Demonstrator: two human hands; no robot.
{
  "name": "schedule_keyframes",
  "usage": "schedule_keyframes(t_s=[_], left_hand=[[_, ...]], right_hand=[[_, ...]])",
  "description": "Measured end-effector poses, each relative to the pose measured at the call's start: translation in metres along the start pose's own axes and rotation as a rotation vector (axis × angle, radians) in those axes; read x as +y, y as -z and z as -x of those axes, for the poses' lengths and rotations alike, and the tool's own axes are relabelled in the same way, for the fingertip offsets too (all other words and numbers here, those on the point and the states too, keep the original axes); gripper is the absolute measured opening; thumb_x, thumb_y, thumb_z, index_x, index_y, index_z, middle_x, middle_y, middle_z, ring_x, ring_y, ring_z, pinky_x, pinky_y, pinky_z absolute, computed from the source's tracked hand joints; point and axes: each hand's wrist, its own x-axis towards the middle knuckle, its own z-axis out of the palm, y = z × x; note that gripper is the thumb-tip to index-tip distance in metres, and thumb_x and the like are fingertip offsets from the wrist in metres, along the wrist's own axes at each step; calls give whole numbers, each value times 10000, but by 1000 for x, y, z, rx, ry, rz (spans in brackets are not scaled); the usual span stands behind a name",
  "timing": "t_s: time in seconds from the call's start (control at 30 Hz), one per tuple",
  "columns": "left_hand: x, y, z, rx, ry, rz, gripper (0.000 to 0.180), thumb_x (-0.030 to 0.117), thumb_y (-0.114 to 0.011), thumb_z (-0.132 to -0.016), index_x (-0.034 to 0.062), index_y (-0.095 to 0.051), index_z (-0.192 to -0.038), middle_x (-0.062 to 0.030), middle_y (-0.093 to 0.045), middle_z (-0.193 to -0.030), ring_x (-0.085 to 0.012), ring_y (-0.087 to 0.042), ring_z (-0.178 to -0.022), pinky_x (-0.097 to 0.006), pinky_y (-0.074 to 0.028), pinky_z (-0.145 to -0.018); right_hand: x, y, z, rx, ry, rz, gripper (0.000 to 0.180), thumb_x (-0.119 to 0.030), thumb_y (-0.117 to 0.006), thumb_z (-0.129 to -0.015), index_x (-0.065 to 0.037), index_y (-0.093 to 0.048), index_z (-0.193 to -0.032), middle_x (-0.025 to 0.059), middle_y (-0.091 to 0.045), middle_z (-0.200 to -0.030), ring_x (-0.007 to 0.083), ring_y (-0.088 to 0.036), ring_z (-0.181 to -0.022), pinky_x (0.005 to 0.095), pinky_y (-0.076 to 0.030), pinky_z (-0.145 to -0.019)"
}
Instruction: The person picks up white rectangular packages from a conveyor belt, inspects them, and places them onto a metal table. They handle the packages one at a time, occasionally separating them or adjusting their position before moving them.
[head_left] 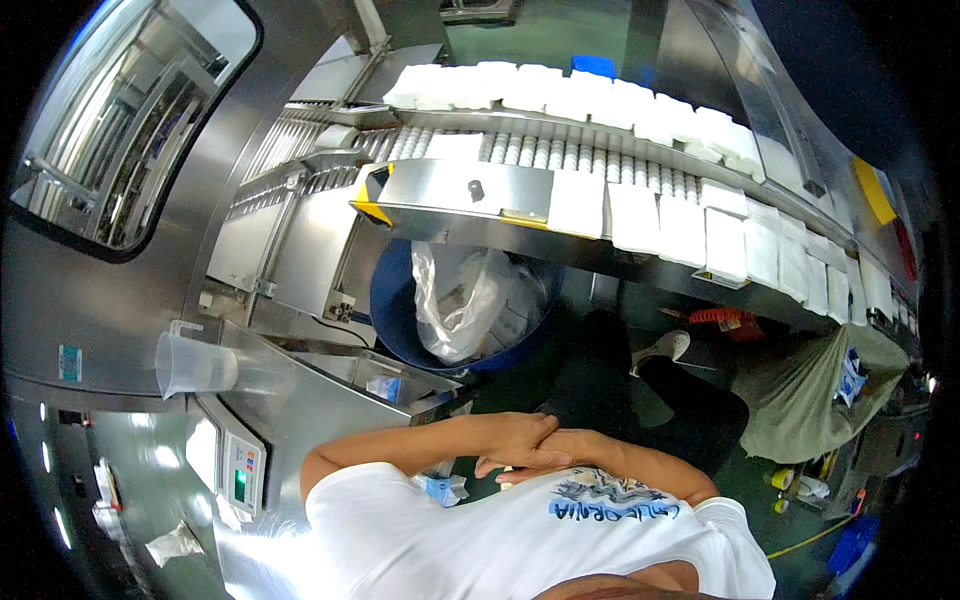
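My left hand (522,433) and my right hand (512,466) rest one over the other in front of my white T-shirt, and neither holds anything. My left hand lies across the wrist of my right hand, whose fingers stretch out toward the left. Both forearms are crossed low against my body. Beyond them a steel roller conveyor (520,150) carries rows of white rectangular packs (660,228), well out of reach of either hand. Below the conveyor stands a blue bin (385,300) lined with a clear plastic bag (462,300).
A steel machine housing (150,300) fills the left, with a clear plastic jug (195,363) hanging on it and a small control panel (240,475) with a green light. My dark trousers and white shoe (668,346) show below. A grey-green sack (810,400) sits at the right.
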Motion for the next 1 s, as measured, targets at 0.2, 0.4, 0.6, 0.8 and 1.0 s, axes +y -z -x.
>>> schedule_keyframes(t_s=[0.2, 0.4, 0.6, 0.8, 1.0], left_hand=[[-3, 0, -1, -2, -25, 3, 967, 796, -444, -971, -140, -591, -1165, -356, -639, -1139, -479, -660, -1078, -494, -544, -924], [3, 4, 3, 1, 18, -28, 958, 778, -440, -983, -150, -595, -1159, -360, -640, -1129, -478, -663, -1059, -497, -548, -905], [0, 3, 1, 5, -19, -28, 962, 787, -428, -980, -147, -601, -1135, -361, -656, -1115, -485, -671, -1030, -495, -550, -893], [2, 2, 3, 14, 19, 8, 979, 791, -428, -977, -155, -610, -1152, -351, -668, -1083, -476, -678, -1021, -479, -551, -884], [15, 16, 2, -42, 68, -17, 992, 798, -427, -974, -147, -603, -1221, -356, -658, -1125, -465, -671, -1065, -468, -546, -910]], right_hand=[[3, -3, 2, 4, -8, -8, 334, -273, -671, -998, -21, -637, -1215, 158, -676, -1101, 300, -632, -1003, 410, -493, -857], [7, -4, 5, -13, -32, -29, 353, -278, -669, -1003, -19, -635, -1240, 160, -675, -1126, 297, -628, -1026, 406, -492, -874], [10, -6, 8, -8, -43, -36, 372, -282, -667, -1007, -17, -632, -1265, 161, -675, -1152, 293, -624, -1048, 402, -490, -891], [12, -8, 3, 52, -29, -14, 391, -287, -666, -1012, -15, -630, -1290, 162, -674, -1178, 289, -619, -1070, 397, -488, -908], [19, -12, 3, 150, -27, -6, 410, -291, -664, -1016, -13, -627, -1315, 163, -673, -1203, 286, -615, -1092, 393, -486, -925]])
